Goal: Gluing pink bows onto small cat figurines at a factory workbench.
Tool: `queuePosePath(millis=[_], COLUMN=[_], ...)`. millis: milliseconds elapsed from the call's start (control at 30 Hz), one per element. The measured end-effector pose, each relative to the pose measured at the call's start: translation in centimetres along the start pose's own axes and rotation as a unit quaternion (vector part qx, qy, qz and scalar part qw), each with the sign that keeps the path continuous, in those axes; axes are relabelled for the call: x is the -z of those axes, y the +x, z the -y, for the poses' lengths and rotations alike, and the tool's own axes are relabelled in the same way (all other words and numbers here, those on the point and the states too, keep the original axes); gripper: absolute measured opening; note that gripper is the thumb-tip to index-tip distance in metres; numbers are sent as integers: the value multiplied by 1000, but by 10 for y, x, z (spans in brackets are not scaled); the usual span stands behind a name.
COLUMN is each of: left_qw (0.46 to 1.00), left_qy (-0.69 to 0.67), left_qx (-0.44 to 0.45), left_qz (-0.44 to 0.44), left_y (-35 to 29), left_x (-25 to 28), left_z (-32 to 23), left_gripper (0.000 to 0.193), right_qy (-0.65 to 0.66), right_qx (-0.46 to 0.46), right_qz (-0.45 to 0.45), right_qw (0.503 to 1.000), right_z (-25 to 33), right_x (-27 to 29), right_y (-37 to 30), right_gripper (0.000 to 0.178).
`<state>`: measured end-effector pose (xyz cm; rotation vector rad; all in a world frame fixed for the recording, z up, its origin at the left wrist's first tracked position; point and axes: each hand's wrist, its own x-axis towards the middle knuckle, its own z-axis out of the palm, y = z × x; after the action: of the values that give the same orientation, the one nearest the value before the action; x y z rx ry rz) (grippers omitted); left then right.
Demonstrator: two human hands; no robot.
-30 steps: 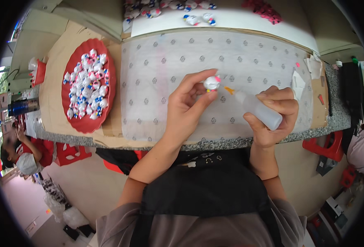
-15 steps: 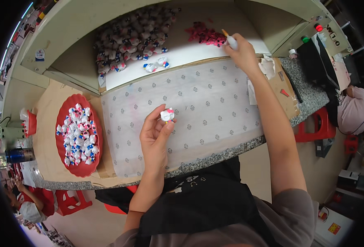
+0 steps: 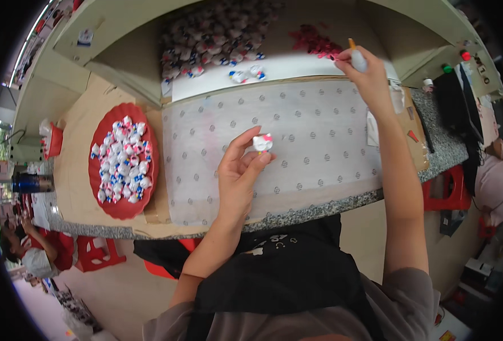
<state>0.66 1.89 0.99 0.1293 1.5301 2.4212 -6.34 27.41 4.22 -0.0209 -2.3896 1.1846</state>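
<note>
My left hand (image 3: 241, 173) pinches a small white figurine (image 3: 263, 142) with a pink bow, held up over the patterned sheet (image 3: 319, 136). In my right hand (image 3: 371, 79) is a white squeeze bottle (image 3: 358, 59) with an orange tip, tucked in the palm with the tip pointing up. The right thumb and forefinger reach to the near edge of a heap of small dark pink pieces (image 3: 314, 42). Whether a piece is between those fingertips is too small to tell. Two white figurines (image 3: 248, 74) lie on the white shelf liner, left of that heap.
A large pile of similar figurines (image 3: 211, 34) fills the shelf's left side. On the bench at left stands a red scalloped tray (image 3: 152, 187) with several figurines. A red clip-like piece (image 3: 413, 136) lies at right. A person in pink (image 3: 493, 182) sits beyond the bench's right end.
The whole view has shifted, moving the bench rightward in the picture. My right fingertips have come to the pink heap's near edge, and the bottle has turned more upright. The left hand still holds its figurine.
</note>
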Motion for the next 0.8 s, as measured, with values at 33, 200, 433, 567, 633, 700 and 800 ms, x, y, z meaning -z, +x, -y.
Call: queuePosePath(millis=[33,200,433,567,633,700,800], left_qw=[1000,1000,994,988,985,985,985], left_qy=[-2,6,93,136,147,146,134], left_qx=[-5,-20,-54,-69,-78,-83,-92], left_qz=[8,2,34,27,31,37,50], left_y=[2,2,-1,-1,0,0,-1], left_x=[1,8,8,7,6,7,7], left_z=[0,7,6,8,8,9,8], left_gripper=[40,37,34,33,31,31,29], right_qy=[59,259,361,343,336,330,338], right_qx=[-36,-137,-182,-159,-163,-166,-154], right_qz=[24,106,120,119,116,112,95], right_qw=[997,950,907,918,920,923,924], right_z=[18,70,73,74,70,69,68], right_x=[-2,-23,-59,-61,-61,-63,-64], right_y=[-6,-71,-113,-113,-113,-115,-116], right_gripper=[15,11,9,8,8,8,7])
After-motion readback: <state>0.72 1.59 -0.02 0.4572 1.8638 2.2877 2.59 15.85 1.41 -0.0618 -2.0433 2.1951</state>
